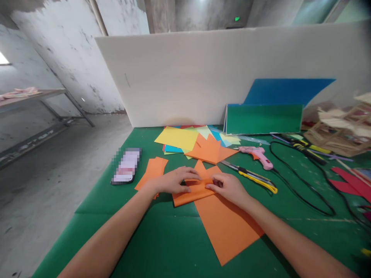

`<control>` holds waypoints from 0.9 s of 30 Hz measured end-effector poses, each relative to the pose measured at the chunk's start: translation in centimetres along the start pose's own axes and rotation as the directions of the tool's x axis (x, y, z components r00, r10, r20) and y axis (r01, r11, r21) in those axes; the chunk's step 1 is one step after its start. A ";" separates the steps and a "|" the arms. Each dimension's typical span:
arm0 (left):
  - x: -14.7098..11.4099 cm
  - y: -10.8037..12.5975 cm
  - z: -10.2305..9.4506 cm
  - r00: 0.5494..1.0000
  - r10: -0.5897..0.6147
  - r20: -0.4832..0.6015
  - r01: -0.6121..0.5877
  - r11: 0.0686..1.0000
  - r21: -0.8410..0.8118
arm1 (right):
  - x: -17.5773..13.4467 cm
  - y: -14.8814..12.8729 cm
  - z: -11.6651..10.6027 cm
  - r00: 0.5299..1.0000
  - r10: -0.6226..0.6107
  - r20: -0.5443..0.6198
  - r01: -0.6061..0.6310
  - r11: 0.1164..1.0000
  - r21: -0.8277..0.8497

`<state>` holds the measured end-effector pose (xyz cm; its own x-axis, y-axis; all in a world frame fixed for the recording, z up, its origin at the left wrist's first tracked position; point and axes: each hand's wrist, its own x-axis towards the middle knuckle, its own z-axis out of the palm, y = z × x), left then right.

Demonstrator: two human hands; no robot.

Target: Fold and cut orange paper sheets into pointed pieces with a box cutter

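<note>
Between my two hands lies a folded strip of orange paper (185, 198), its long edge bent over. My left hand (175, 180) rests on its left part, thumb and fingers bent apart around the fold. With thumb and curled fingers, my right hand (227, 186) pinches the right end of the strip. Partly under the strip and my right forearm is a larger flat orange sheet (227, 227). Several cut orange pieces (152, 172) lie left of my left hand. Orange points stick out just beyond the strip.
Beyond my hands are a pointed orange cutout (210, 150) and a stack of coloured paper topped by a yellow sheet (176, 137). A yellow utility knife (255, 179) and a pink glue gun (257, 154) with a black cord lie right. A phone (126, 166) lies left.
</note>
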<state>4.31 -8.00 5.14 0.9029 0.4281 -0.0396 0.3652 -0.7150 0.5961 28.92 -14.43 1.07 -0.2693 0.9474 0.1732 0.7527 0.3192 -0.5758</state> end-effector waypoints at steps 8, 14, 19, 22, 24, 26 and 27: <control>-0.3 -0.8 0.2 0.995 0.020 0.098 -0.021 1.000 0.009 | -0.9 -0.1 -0.2 1.000 0.017 -0.006 -0.016 0.991 0.131; -0.3 -0.5 0.3 0.997 -0.003 0.074 0.002 1.000 0.013 | -1.6 0.9 -1.8 0.973 -0.229 0.020 0.226 0.971 0.079; -0.2 -0.4 0.3 0.998 -0.017 0.067 0.015 1.000 0.020 | -1.8 2.1 -2.6 0.922 -0.374 0.096 0.376 0.927 0.000; -0.1 -0.4 0.4 0.998 -0.013 0.057 0.013 1.000 0.009 | -1.8 2.6 -2.6 0.910 -0.390 0.139 0.399 0.916 -0.037; -0.1 -0.2 0.5 0.999 -0.022 0.037 0.022 1.000 -0.009 | -1.8 2.7 -2.6 0.910 -0.386 0.150 0.396 0.917 -0.043; -0.2 0.0 0.5 0.999 -0.032 0.015 0.032 0.999 -0.020 | -1.7 2.7 -2.6 0.913 -0.374 0.164 0.386 0.921 -0.048; -0.2 0.2 0.5 0.999 -0.034 0.006 0.034 0.999 -0.021 | -1.7 2.7 -2.7 0.915 -0.365 0.169 0.378 0.924 -0.050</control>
<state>4.33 -8.47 4.83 0.8913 0.4488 -0.0645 0.3908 -0.6883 0.6112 32.99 -15.15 1.36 -0.6233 0.7463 0.2335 0.6238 0.6546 -0.4270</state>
